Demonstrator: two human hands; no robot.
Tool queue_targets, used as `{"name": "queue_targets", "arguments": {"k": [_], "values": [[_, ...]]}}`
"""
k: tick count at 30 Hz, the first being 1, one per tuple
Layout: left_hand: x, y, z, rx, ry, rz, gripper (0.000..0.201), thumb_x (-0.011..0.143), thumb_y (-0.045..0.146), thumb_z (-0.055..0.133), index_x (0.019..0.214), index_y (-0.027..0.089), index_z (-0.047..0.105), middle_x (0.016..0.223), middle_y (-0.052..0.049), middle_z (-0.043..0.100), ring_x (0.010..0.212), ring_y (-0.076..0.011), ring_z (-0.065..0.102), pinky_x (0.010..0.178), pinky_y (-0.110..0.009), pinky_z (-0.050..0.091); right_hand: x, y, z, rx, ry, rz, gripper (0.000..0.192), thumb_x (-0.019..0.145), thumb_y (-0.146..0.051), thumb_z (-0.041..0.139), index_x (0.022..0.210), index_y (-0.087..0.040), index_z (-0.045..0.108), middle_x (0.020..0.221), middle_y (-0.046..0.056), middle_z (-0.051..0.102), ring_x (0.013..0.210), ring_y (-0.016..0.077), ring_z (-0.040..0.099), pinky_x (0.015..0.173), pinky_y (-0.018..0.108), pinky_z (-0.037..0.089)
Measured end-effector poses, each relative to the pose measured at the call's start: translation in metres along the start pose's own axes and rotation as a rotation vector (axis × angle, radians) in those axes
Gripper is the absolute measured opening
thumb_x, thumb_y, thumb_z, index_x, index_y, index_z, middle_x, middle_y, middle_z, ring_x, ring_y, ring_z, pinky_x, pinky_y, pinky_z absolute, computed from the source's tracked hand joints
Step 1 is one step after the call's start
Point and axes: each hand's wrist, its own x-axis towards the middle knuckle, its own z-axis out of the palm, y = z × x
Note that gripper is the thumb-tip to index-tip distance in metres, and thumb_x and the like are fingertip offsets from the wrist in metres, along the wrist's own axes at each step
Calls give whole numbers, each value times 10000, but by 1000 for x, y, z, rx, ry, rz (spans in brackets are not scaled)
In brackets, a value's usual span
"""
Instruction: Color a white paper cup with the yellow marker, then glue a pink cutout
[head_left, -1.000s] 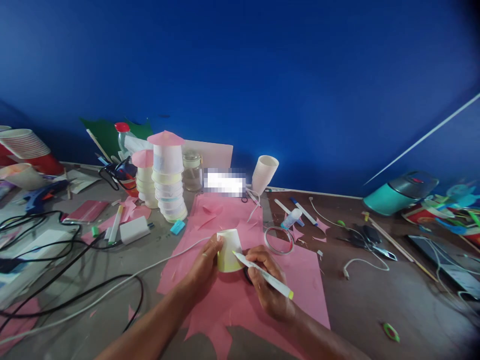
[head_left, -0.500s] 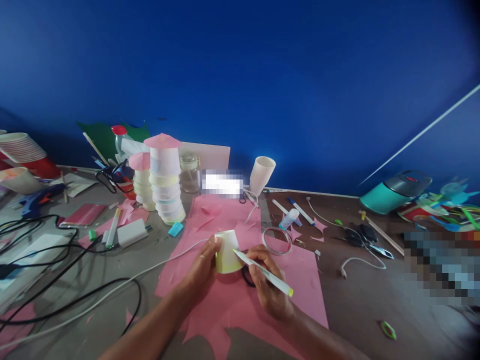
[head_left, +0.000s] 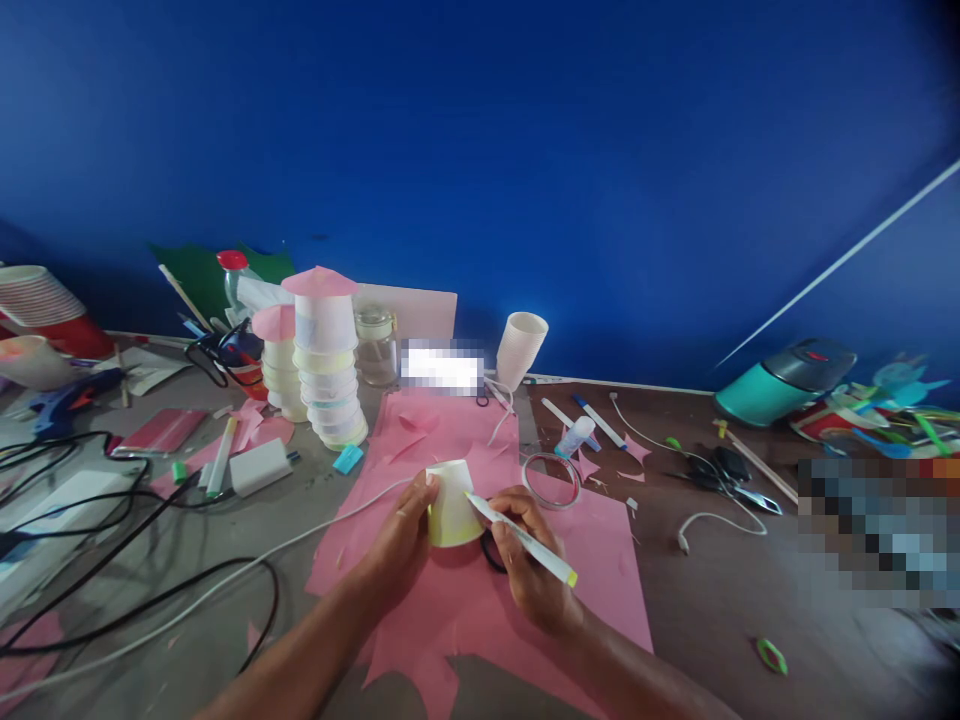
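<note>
Marker tip sits slightly higher on the cup's side than a second ago, nearer the narrow end, and the whole view has slid a touch left. Left hand (head_left: 409,520): I grip the white paper cup (head_left: 448,510) at its left edge, thumb on the near side, other fingers mostly hidden, so can't tell how they spread. Cup is wide end down, over the middle of the pink paper (head_left: 600,600), yellow colour strongest along the lower part. Right hand (head_left: 536,575): my thumb and fingers pinch the white-barrelled yellow marker (head_left: 534,546), tip seemingly on the cup's right side, yellow back end slanting down right. Black loop (head_left: 491,553) half hidden beside my right fingers. Clear tape roll (head_left: 576,490) past that hand, glue bottle (head_left: 576,437) just behind it, blue-capped marker (head_left: 602,424) further back. Back left, tall cup tower (head_left: 325,330) under a pink paper cone (head_left: 320,282); small blue block (head_left: 348,459) near its foot. Nested paper cups (head_left: 521,352) lean by the blue wall (head_left: 480,180).
</note>
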Motion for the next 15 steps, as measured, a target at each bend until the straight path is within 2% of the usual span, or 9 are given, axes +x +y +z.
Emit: {"name": "queue_targets", "arguments": {"k": [2, 10, 15], "values": [[0, -1, -1, -19, -33, -25, 287, 869, 481, 654, 778, 209, 638, 713, -6, 555, 674, -158, 493, 654, -270, 481, 0, 0, 0, 5, -3, 14, 164, 986, -341, 522, 950, -228, 634, 845, 30, 607, 722, 166, 603, 628, 277, 512], [0, 0, 1, 14, -53, 14, 350, 883, 527, 617, 766, 198, 632, 716, -7, 559, 675, -160, 493, 678, -279, 480, -1, -3, -2, -4, -21, -20, 175, 986, -363, 517, 945, -235, 630, 844, 38, 620, 755, 183, 608, 648, 295, 515], [0, 2, 0, 61, -43, 57, 315, 889, 474, 627, 742, 196, 645, 721, -17, 573, 663, -160, 474, 643, -275, 468, -1, -3, -1, 1, -9, -17, 144, 981, -321, 522, 944, -234, 630, 845, 34, 614, 732, 172, 602, 624, 284, 510]]}}
